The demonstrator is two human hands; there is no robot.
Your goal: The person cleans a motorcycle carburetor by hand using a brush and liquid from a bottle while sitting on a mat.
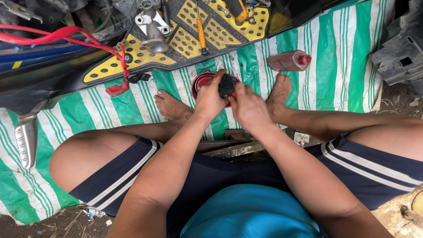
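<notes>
Seated low with bare feet on a green-striped tarp, a person grips a grimy black part with the left hand and right hand over a red bowl, likely catching drips, beside a reddish bottle.

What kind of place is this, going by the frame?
Probably an informal outdoor motorbike repair spot. A scooter body with a yellow studded footboard lies over a green-and-white striped tarp on bare dirt, and both hands, left hand and right hand, hold a dark, grimy part above a red bowl.
</notes>
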